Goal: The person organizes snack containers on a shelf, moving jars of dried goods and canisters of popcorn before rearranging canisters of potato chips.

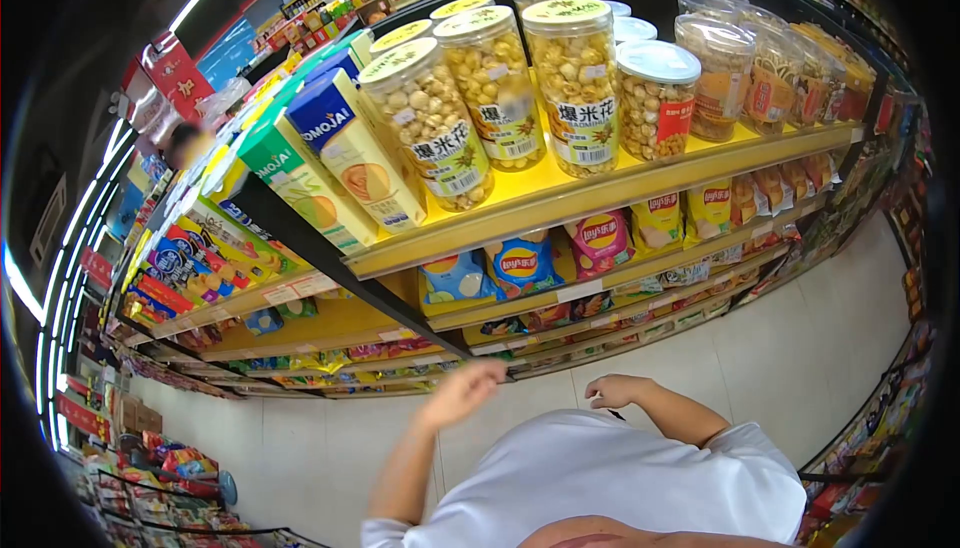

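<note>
Both free nr lower shelves (600, 320) — left hand (462, 391) open, fingers slack; right hand (615, 388) half-curled, empty.

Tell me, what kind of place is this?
Most likely a supermarket snack aisle: popcorn jars stand in rows on a yellow shelf, chip bags fill the shelf below, and more stocked racks stand opposite.

Popcorn jars (575, 78): clear, pale yellow lids, white labels with black characters; the jar (657, 98) beside them has a white lid and a red label. Shelf (560, 191): bright yellow, carrying tall boxes (350, 153) topped blue or green over cream. Bags (520, 263) below: blue, pink, yellow; my shirt (610, 478): plain white.
</note>
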Motion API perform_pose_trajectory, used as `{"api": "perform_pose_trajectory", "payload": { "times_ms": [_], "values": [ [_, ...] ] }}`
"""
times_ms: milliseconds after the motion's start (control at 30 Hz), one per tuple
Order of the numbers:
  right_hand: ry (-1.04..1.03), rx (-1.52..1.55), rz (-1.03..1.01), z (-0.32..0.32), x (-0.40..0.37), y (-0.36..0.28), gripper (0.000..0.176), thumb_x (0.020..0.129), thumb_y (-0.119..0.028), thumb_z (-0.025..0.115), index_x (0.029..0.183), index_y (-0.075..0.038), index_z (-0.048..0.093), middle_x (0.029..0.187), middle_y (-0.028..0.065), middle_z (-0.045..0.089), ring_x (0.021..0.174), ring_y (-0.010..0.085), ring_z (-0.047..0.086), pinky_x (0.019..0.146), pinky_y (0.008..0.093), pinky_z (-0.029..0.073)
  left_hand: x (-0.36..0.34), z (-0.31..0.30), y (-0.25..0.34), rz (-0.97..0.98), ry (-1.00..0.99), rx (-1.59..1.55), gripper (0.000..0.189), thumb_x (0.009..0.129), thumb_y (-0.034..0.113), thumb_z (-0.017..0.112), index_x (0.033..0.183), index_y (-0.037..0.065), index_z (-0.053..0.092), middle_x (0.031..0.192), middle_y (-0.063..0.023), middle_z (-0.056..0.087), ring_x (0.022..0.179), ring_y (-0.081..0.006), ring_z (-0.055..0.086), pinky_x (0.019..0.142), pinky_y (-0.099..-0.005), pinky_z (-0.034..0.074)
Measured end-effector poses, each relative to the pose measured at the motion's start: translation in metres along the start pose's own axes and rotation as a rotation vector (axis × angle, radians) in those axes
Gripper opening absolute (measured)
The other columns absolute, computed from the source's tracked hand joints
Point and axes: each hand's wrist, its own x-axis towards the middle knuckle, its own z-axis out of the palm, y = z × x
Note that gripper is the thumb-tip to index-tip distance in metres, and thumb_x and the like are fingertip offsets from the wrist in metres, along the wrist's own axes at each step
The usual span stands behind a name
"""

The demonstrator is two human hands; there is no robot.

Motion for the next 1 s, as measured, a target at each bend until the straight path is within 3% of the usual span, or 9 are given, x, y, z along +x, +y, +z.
{"api": "perform_pose_trajectory", "payload": {
  "times_ms": [100,200,267,400,533,600,700,800,1000],
  "values": [
    [0.010,-0.041,0.035,0.005,-0.015,0.042,0.045,0.092,-0.034,0.068,0.126,-0.004,0.068,0.126,0.0189,0.070,0.115,0.0360,0.066,0.099,0.0415,0.052,0.050,-0.077,0.197,0.541,0.274,0.350,0.036,0.086,-0.001,0.056,0.120,0.000,0.066,0.103,-0.0109,0.071,0.083,-0.0175,0.069,0.077,-0.0313,0.056],
    [0.023,0.146,0.023,-0.044,-0.037,-0.002,0.042,0.094,-0.027,0.069,0.127,-0.002,0.066,0.122,0.0180,0.071,0.112,0.0327,0.068,0.096,0.0389,0.054,0.097,-0.120,0.300,0.783,0.739,0.916,0.036,0.091,0.014,0.063,0.125,0.001,0.067,0.114,-0.0144,0.072,0.106,-0.0245,0.068,0.094,-0.0377,0.051],
    [0.271,0.331,-0.342,-0.098,-0.060,-0.063,0.036,0.096,-0.018,0.068,0.128,-0.002,0.065,0.119,0.0160,0.072,0.110,0.0288,0.068,0.093,0.0374,0.055,0.129,-0.146,0.337,0.828,0.843,1.184,0.041,0.092,0.023,0.070,0.128,0.003,0.066,0.121,-0.0152,0.070,0.112,-0.0307,0.066,0.098,-0.0397,0.050],
    [0.952,-0.055,-0.817,-0.252,-0.154,-0.211,0.024,0.087,-0.004,0.070,0.111,-0.002,0.068,0.109,0.0130,0.070,0.101,0.0292,0.068,0.091,0.0397,0.055,0.171,-0.177,0.352,0.507,0.839,1.338,0.053,0.097,0.040,0.065,0.139,0.008,0.060,0.135,-0.0182,0.065,0.123,-0.0367,0.062,0.105,-0.0427,0.048],
    [1.536,-0.722,-0.856,-0.364,-0.198,-0.298,0.035,0.087,-0.012,0.073,0.120,-0.004,0.064,0.121,0.0139,0.068,0.103,0.0324,0.067,0.092,0.0453,0.053,0.178,-0.181,0.345,0.249,0.735,1.344,0.063,0.099,0.051,0.059,0.148,0.012,0.052,0.140,-0.0207,0.061,0.129,-0.0368,0.060,0.106,-0.0449,0.049],
    [1.573,-0.957,-0.691,-0.403,-0.187,-0.315,0.057,0.086,-0.028,0.078,0.136,-0.008,0.058,0.135,0.0140,0.062,0.118,0.0338,0.064,0.102,0.0438,0.050,0.179,-0.183,0.340,0.217,0.717,1.393,0.064,0.098,0.052,0.059,0.146,0.010,0.052,0.140,-0.0213,0.060,0.124,-0.0370,0.062,0.102,-0.0470,0.052],
    [1.327,-0.853,-0.310,-0.423,-0.178,-0.346,0.063,0.094,-0.043,0.070,0.143,-0.008,0.052,0.154,0.0196,0.047,0.135,0.0338,0.053,0.112,0.0450,0.044,0.181,-0.189,0.334,0.177,0.698,1.371,0.061,0.099,0.050,0.059,0.142,0.008,0.054,0.139,-0.0229,0.058,0.122,-0.0376,0.063,0.102,-0.0472,0.053],
    [1.410,-0.824,-0.168,-0.434,-0.144,-0.335,0.068,0.085,-0.041,0.080,0.141,-0.011,0.056,0.140,0.0121,0.061,0.120,0.0342,0.063,0.103,0.0458,0.051,0.183,-0.194,0.330,0.262,0.689,1.335,0.057,0.098,0.046,0.062,0.142,0.011,0.054,0.127,-0.0205,0.062,0.110,-0.0391,0.067,0.096,-0.0465,0.054],
    [1.379,-0.838,-0.312,-0.456,-0.133,-0.315,0.064,0.085,-0.042,0.080,0.135,-0.007,0.062,0.129,0.0192,0.065,0.111,0.0345,0.067,0.096,0.0428,0.054,0.180,-0.196,0.330,0.287,0.654,1.321,0.056,0.097,0.042,0.065,0.139,0.006,0.056,0.125,-0.0244,0.061,0.115,-0.0405,0.064,0.099,-0.0455,0.053]
  ]
}}
